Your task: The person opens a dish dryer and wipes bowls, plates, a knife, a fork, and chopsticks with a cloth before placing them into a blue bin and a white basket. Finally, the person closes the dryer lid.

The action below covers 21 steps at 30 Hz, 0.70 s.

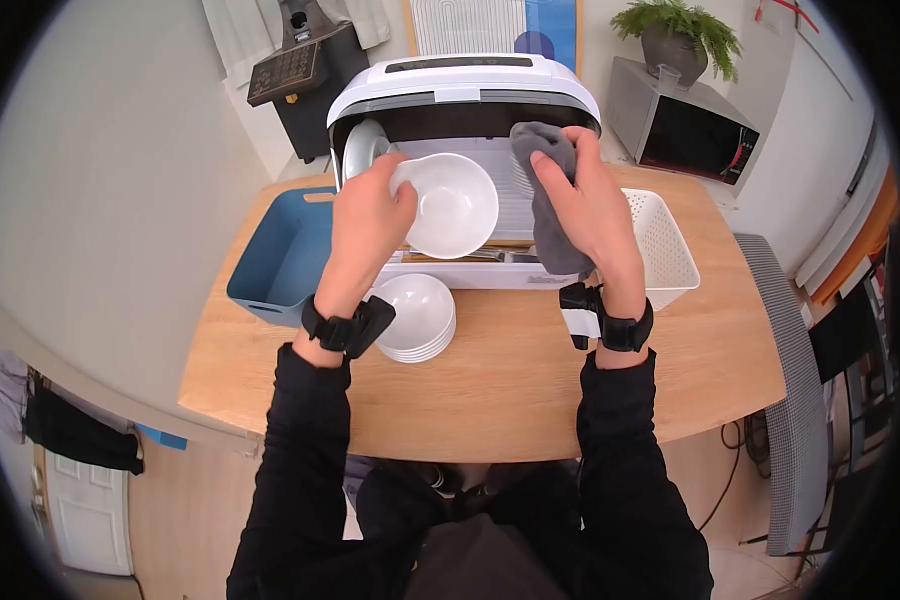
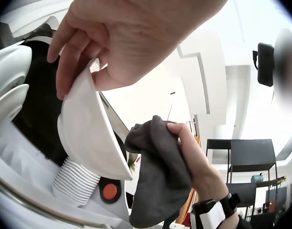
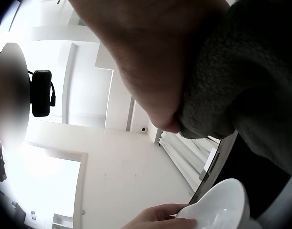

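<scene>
My left hand (image 1: 368,222) pinches the rim of a white bowl (image 1: 454,206), thumb on one side and fingers on the other. The bowl is held up in front of the open white dish cabinet (image 1: 400,80), its inside facing me in the head view. A dark grey cloth (image 1: 560,225) hangs from my right hand (image 1: 592,205), which grips it to the right of the bowl. In the left wrist view the cloth (image 2: 158,176) droops in folds, apart from the bowl (image 2: 89,126). Below the left hand, a stack of white bowls (image 1: 416,315) stands on the table.
White plates (image 1: 364,148) stand at the cabinet's left inside, and a ribbed white stack (image 2: 75,181) shows within. A blue bin (image 1: 288,250) flanks the cabinet on the left, a white perforated basket (image 1: 660,245) on the right. Behind are a microwave (image 1: 682,125) and a potted plant (image 1: 675,45).
</scene>
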### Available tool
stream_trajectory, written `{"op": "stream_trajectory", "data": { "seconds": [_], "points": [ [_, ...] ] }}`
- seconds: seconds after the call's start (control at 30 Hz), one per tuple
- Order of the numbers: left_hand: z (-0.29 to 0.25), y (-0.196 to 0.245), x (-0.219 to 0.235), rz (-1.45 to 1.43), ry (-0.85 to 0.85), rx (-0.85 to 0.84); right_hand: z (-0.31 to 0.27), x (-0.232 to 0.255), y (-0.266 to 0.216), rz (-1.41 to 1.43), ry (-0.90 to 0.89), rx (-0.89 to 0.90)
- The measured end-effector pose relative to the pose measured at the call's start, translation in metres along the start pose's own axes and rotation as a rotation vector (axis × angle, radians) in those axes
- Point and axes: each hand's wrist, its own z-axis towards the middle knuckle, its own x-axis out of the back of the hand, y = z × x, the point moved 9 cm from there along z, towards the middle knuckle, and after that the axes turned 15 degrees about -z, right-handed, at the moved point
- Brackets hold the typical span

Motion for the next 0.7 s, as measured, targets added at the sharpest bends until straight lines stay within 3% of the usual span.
{"op": "stream_trajectory", "data": {
  "seconds": [0.1,0.27,0.37,0.47,0.57,0.67,0.7],
  "points": [
    [-0.01,0.003,0.017,-0.026,0.045,0.039,-0.006,-0.016,-0.019,-0.009,-0.038,0.08],
    [-0.021,0.018,0.018,-0.057,0.036,0.025,-0.03,-0.045,-0.068,-0.216,0.093,0.435],
    [-0.026,0.022,0.016,-0.106,0.067,0.015,-0.041,-0.052,-0.08,-0.311,0.305,0.589],
    [-0.024,0.027,0.025,-0.156,0.129,-0.075,-0.045,-0.053,-0.087,-0.206,0.311,0.671],
    [-0.025,0.027,0.028,-0.069,0.172,-0.161,-0.047,-0.068,-0.09,-0.142,0.038,0.647],
    [-0.02,0.017,0.026,-0.042,0.103,-0.118,-0.049,-0.081,-0.085,-0.264,-0.139,0.623],
    [-0.021,0.015,0.024,-0.031,0.102,-0.112,-0.048,-0.081,-0.081,-0.317,-0.109,0.599]
  ]
}}
